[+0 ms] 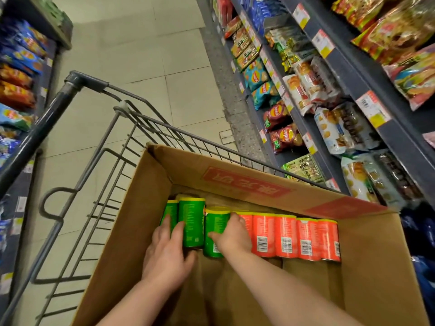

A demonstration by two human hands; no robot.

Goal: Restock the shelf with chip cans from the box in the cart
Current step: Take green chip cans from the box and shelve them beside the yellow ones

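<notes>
Head view: a wire cart (113,142) stands in a store aisle on a tiled floor (141,55), with its dark handle bar (47,114) at the left. A large open cardboard box (235,182) sits in the cart basket.

Chip cans lie on their sides in one row across the box floor, yellow lids toward the far wall.
- Three green cans occupy the left end of the row.
- Five red cans (286,236) fill the right part, side by side and touching, barcodes facing up.
- The near part of the box floor is bare cardboard.

Left grip (164,250): closed around the middle green can (191,220). Its fingers lie along the can's left flank, one of them over the leftmost green can (170,210), and the thumb bears against the can's base end. This can sits slightly farther toward the far wall than its neighbours.

Right grip (233,236): closed around the third green can (215,228). The thumb crosses the top of the can. The fingers reach down on its right side, next to the first red can, which the hand partly hides.

Both forearms enter from the near edge of the box.

A shelf unit (348,74) runs along the right of the aisle, stocked with snack bags (256,77) and fitted with price tags (373,109). A second shelf unit (21,74) with bagged snacks stands at the left.
</notes>
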